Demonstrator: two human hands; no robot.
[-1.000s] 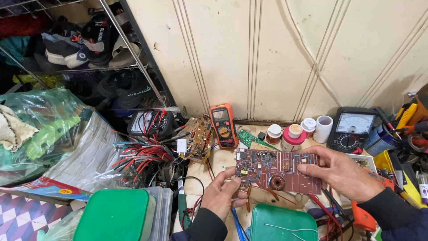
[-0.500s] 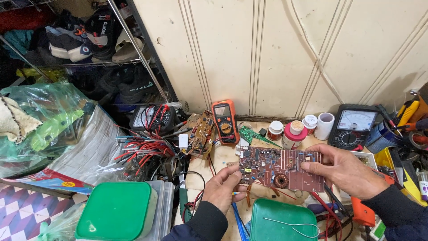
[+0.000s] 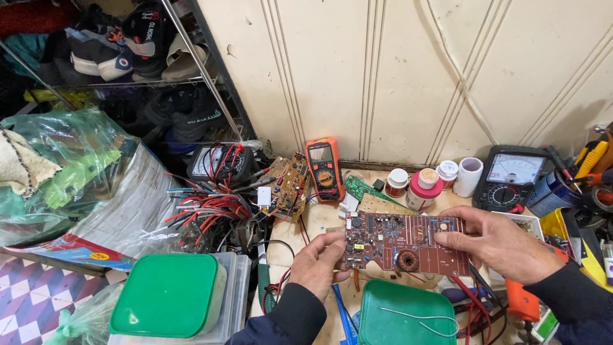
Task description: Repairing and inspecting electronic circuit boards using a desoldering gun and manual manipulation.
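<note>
Board (image 3: pixel 405 243): brownish-red circuit board, long rectangle, component side up, w/ a copper coil ring near the lower middle and small parts packed at its left end. I've got it held level above the worktop (image 3: pixel 322 220), between both hands. Left hand (image 3: pixel 319 262) has the left short edge, thumb on top, fingers curled under, so that grip is clamped on the board. Right hand (image 3: pixel 498 243) pinches the right end, thumb and forefinger closed on the upper right edge, rest of the fingers underneath.

Handling, as I judge it: light, stiff, won't flex much, but fragile. Solder joints and small parts can snap or lift, and leads below can prick. Best hold is by the bare edges and corners, as now, not across the coil or the parts. Thin wires hang from its underside toward the worktop; could snag.

Outward: a green lid (image 3: pixel 405 316) sits just below the board; small jars (image 3: pixel 421 185) and a white cup (image 3: pixel 469 176) behind it. An orange meter (image 3: pixel 324 167) stands against the wall, another board (image 3: pixel 288 186) and a tangle of red wires (image 3: pixel 204 207) to its left. A black analog meter (image 3: pixel 514 176) at far right, a green-lidded tub (image 3: pixel 169 294) at lower left.
</note>
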